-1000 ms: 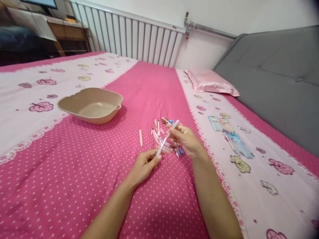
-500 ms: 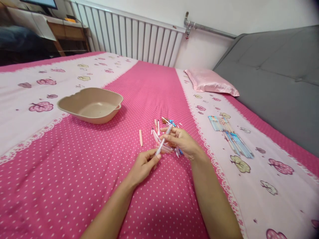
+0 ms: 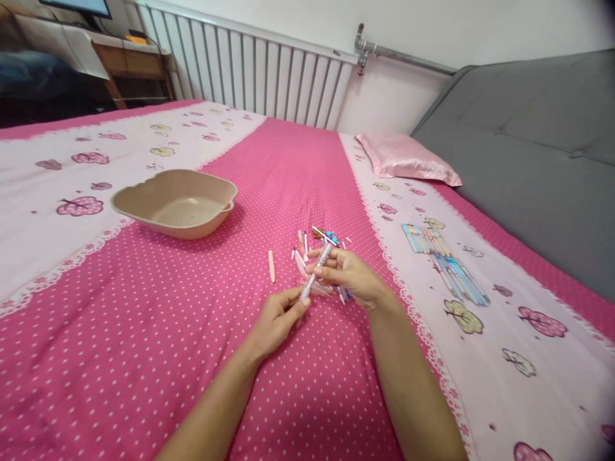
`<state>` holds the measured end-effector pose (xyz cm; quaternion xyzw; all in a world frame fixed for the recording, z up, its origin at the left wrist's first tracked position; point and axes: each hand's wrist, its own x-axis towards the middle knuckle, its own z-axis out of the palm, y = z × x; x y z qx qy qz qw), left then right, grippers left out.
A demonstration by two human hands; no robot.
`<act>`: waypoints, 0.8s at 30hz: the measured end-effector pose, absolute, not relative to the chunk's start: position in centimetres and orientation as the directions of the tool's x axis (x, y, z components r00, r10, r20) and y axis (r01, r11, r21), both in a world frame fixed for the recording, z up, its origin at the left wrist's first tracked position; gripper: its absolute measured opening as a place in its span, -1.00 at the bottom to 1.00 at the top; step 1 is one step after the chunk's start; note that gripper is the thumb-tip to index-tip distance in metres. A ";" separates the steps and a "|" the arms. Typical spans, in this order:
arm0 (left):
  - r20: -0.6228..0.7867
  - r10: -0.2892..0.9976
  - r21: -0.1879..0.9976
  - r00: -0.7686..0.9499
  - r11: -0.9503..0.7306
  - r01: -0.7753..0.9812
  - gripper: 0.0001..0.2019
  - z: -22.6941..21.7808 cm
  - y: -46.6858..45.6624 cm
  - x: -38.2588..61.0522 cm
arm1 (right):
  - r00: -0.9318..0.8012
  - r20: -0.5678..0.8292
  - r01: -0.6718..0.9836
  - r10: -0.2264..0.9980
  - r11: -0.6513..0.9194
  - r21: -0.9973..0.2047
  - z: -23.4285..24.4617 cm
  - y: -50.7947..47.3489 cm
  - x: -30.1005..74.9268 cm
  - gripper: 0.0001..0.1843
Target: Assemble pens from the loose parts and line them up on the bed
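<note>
A pale lilac pen (image 3: 310, 285) slants between my two hands, above the pink dotted bedsheet (image 3: 317, 384). My left hand (image 3: 278, 315) pinches its lower end between thumb and fingers. Around its upper part, the fingers of my right hand (image 3: 348, 275) are closed. Under and behind the right hand lies a loose pile of pen parts (image 3: 302, 261) with small blue (image 3: 332, 237) and brown pieces; the hand hides part of it. A single peach pen barrel (image 3: 271, 266) lies to the left of the pile.
Two groups of pens, an upper row (image 3: 425, 239) and a lower row (image 3: 460, 278), lie on the right. A beige plastic basin (image 3: 175, 205) stands at left. Farther back are a pink pillow (image 3: 408, 159), a grey headboard (image 3: 533, 128) and a white radiator (image 3: 250, 64). Someone's leg shows at far left.
My right hand has shifted very slightly to the left and down along the pen. The left hand keeps its hold, and the things on the bed are unmoved.
</note>
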<state>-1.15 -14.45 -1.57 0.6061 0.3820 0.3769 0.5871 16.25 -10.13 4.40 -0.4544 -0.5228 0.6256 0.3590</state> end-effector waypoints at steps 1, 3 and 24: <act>0.007 0.906 1.000 0.423 -0.018 0.022 -0.55 -1.6 -14.5 -1.2 | -0.339 -0.191 0.017 0.921 -0.197 -0.980 4.4 -10.1 16.3 -0.54; 0.005 0.905 1.000 0.425 -0.017 0.023 -0.55 -1.6 -14.5 -1.2 | -0.356 -0.185 0.005 0.916 -0.196 -0.981 4.3 -10.1 16.3 -0.54; 0.030 0.887 0.999 0.462 -0.039 0.010 -0.54 -1.8 -14.4 -1.3 | -0.418 -0.183 -0.083 0.890 -0.238 -0.968 4.3 -10.2 16.6 -0.56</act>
